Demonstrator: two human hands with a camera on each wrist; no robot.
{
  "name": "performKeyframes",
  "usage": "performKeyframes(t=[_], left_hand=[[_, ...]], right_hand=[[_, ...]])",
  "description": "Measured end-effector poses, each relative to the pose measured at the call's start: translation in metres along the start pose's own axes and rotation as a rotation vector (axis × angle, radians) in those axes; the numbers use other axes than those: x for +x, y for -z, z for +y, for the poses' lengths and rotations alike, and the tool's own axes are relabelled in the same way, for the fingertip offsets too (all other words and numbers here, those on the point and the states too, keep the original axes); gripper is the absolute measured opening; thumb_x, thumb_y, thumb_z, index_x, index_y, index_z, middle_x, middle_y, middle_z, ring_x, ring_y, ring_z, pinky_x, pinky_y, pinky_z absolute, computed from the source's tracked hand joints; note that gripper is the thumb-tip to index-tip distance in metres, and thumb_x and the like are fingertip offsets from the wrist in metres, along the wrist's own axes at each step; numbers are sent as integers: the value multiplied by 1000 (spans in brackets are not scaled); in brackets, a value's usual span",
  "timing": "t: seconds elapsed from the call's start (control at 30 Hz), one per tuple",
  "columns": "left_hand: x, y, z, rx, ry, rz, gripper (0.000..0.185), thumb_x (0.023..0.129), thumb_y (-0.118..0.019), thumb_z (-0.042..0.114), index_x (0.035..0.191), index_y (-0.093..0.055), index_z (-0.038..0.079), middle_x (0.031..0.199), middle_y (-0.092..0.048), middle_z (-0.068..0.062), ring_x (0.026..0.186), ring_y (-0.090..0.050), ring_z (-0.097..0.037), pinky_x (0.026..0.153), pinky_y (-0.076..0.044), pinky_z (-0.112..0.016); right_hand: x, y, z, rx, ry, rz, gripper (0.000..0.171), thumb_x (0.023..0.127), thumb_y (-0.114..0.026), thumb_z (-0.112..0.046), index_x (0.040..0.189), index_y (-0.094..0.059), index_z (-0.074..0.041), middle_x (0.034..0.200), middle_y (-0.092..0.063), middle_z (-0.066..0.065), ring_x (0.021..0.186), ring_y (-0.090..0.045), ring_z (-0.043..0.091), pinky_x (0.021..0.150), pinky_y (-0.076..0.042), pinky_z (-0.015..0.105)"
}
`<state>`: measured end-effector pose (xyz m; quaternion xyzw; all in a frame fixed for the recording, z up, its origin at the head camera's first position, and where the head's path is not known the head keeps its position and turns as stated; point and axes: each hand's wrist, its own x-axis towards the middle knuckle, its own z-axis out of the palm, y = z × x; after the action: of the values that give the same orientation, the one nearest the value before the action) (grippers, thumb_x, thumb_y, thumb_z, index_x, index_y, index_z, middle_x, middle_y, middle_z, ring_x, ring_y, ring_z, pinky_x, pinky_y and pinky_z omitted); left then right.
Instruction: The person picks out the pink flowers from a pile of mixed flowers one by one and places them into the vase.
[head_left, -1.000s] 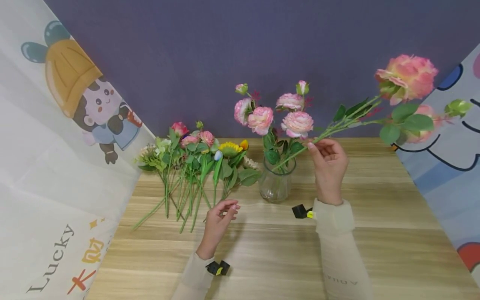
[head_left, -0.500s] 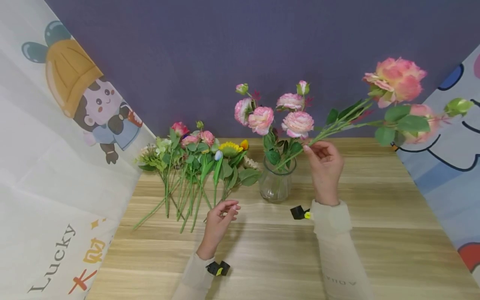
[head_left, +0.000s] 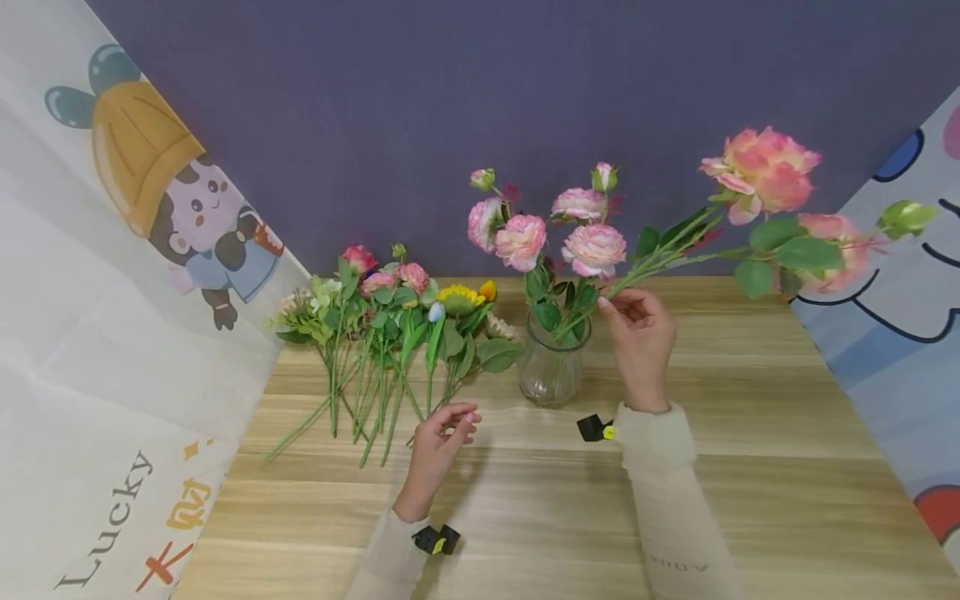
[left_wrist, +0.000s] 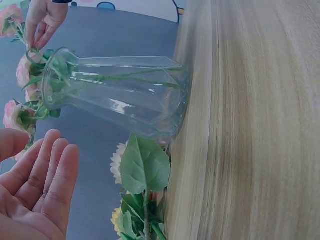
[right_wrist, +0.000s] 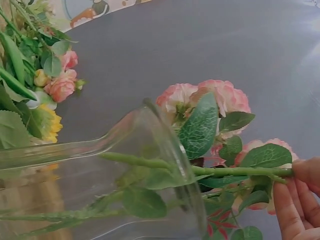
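Note:
My right hand (head_left: 637, 321) pinches the green stem (head_left: 675, 250) of a long pink rose spray (head_left: 761, 167) whose blooms lean out to the right. The stem's lower end sits inside the clear glass vase (head_left: 551, 371), among the pink roses (head_left: 592, 246) standing in it. In the right wrist view my fingers (right_wrist: 295, 200) hold the stem (right_wrist: 235, 171) just outside the vase mouth (right_wrist: 170, 145). My left hand (head_left: 442, 433) hovers above the table, fingers loosely curled and holding nothing, near the stem ends of the loose flowers (head_left: 390, 333). Its palm (left_wrist: 35, 200) shows beside the vase (left_wrist: 115, 95).
Several loose flowers, among them a sunflower (head_left: 460, 296) and pink roses (head_left: 360, 258), lie on the wooden table (head_left: 540, 500) left of the vase. A purple wall (head_left: 450, 100) rises behind. Cartoon-printed cloths (head_left: 112, 292) hang at the left and right (head_left: 900, 333).
My right hand has shifted left and slightly up with the spray, swinging its blooms leftward and pushing the stem further into the vase. My left hand has stayed still.

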<state>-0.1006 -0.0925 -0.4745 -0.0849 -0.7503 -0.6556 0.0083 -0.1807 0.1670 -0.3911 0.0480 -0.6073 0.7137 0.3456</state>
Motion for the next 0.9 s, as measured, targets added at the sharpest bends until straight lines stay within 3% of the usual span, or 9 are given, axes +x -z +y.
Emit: performKeyframes(t=[0.3, 0.5, 0.67, 0.9], left_hand=[[-1, 0, -2, -13, -6, 1, 19, 91, -58, 0, 107, -62, -11, 95, -66, -23, 79, -65, -25, 66, -57, -28], [-2, -1, -4, -22, -3, 0, 19, 91, -58, -1, 106, -62, -12, 94, -67, -25, 78, -64, -16, 66, -57, -31], [-2, -1, -5, -25, -13, 2, 18, 91, -58, -2, 105, -62, -12, 94, -66, -26, 78, -64, -18, 65, -57, -31], [-2, -1, -6, -26, -21, -1, 17, 90, -58, -3, 104, -62, -12, 93, -66, -27, 77, -64, -22, 64, -57, -29]], right_hand=[[-6, -3, -5, -81, -41, -28, 17, 77, -59, 22, 91, -51, 26, 78, -63, -5, 70, -59, 4, 67, -51, 14], [-7, -2, 9, -85, -44, -35, 16, 77, -60, 21, 90, -52, 25, 77, -64, -9, 70, -60, 3, 67, -51, 14], [-8, -3, 16, -108, -49, -55, 15, 77, -58, 21, 91, -54, 23, 77, -63, -11, 71, -60, 3, 67, -52, 13], [-12, -9, -1, -162, -44, -87, 13, 77, -58, 19, 89, -54, 23, 77, -63, -2, 69, -60, 1, 66, -51, 12]])
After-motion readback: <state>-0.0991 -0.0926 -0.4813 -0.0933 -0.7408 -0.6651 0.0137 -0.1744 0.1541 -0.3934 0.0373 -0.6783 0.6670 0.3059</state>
